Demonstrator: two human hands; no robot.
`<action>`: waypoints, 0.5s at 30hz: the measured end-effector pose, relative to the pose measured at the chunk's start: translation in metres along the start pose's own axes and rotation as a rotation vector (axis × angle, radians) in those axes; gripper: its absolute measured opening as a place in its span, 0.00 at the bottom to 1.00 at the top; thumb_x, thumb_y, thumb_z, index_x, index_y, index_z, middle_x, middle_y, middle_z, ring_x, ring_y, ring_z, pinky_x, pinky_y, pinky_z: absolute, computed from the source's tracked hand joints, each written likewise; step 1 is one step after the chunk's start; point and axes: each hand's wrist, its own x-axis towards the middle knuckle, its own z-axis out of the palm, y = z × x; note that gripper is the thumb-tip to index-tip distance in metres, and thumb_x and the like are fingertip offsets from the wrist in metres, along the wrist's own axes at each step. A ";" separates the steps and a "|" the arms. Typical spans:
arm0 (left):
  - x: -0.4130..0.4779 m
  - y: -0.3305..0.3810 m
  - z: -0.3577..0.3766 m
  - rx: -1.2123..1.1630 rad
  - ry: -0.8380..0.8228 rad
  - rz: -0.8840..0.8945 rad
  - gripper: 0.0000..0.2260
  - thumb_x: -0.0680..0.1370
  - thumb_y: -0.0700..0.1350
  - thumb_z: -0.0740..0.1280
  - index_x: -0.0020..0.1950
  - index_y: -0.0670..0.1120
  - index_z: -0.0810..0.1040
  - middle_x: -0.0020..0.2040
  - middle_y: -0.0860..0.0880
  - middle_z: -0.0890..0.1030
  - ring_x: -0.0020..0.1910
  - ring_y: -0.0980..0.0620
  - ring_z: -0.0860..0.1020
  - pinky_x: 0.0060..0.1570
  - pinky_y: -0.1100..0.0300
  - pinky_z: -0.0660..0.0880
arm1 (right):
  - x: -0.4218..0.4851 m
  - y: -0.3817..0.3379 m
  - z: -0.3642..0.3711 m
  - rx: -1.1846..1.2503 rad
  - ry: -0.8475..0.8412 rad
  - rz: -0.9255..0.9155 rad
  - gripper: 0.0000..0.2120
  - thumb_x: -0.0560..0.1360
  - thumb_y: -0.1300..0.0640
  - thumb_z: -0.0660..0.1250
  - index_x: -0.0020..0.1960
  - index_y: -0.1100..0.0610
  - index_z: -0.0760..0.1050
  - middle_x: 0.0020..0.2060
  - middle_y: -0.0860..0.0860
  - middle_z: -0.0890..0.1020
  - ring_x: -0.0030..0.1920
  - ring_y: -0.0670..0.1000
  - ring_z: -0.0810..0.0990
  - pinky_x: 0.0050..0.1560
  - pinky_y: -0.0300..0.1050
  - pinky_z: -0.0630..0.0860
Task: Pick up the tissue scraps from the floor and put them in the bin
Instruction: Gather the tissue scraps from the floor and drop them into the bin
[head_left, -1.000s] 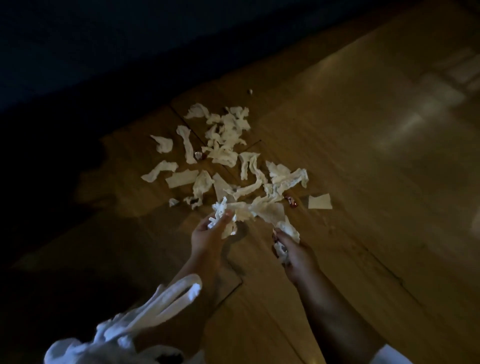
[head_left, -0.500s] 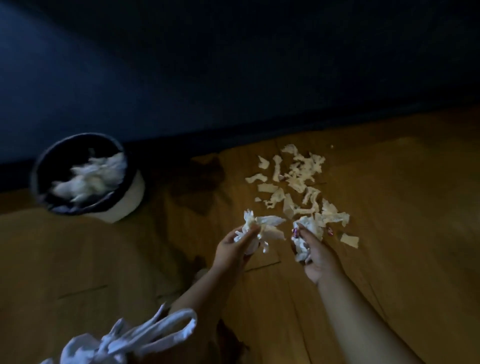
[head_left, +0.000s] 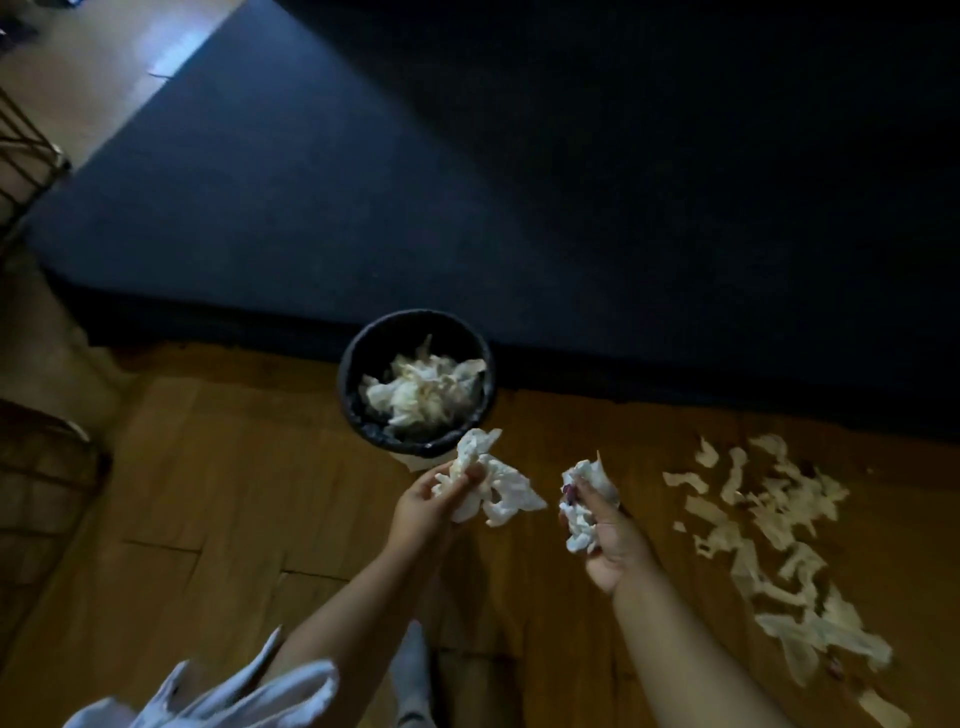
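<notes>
Bin (head_left: 363, 343) is now before us (already part full), the pile (head_left: 769, 525) left behind at the floor's (head_left: 208, 493) right. Our left hand (head_left: 426, 501) grips a wad (head_left: 498, 499) by its near rim, and our right hand (head_left: 608, 540) clutches another, ready for dropping.

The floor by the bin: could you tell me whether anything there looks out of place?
Yes: torn tissue scraps lie scattered over the wooden floor right of the bin, not in it.

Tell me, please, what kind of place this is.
Probably a room in a home, perhaps a bedroom: a wood-plank floor, a small round bin holding tissue, and a large low dark blue surface behind it that may be a bed.
</notes>
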 end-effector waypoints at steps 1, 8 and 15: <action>0.013 0.012 -0.014 -0.007 0.023 0.002 0.30 0.60 0.53 0.79 0.56 0.40 0.79 0.50 0.41 0.84 0.50 0.44 0.82 0.50 0.52 0.76 | 0.007 0.000 0.022 0.004 -0.013 0.010 0.02 0.73 0.56 0.68 0.44 0.54 0.76 0.39 0.50 0.78 0.39 0.47 0.76 0.21 0.33 0.72; 0.107 0.070 -0.077 -0.029 0.145 0.007 0.20 0.65 0.50 0.77 0.50 0.40 0.79 0.49 0.39 0.82 0.48 0.43 0.81 0.49 0.50 0.76 | 0.071 -0.010 0.134 -0.035 -0.025 0.034 0.04 0.72 0.58 0.69 0.46 0.55 0.76 0.39 0.51 0.78 0.36 0.48 0.76 0.27 0.37 0.73; 0.174 0.081 -0.080 -0.072 0.152 -0.045 0.08 0.72 0.45 0.72 0.47 0.42 0.78 0.50 0.38 0.81 0.50 0.40 0.80 0.57 0.42 0.75 | 0.138 -0.015 0.169 -0.062 0.016 0.065 0.11 0.71 0.58 0.71 0.53 0.57 0.76 0.41 0.52 0.80 0.35 0.48 0.77 0.24 0.36 0.73</action>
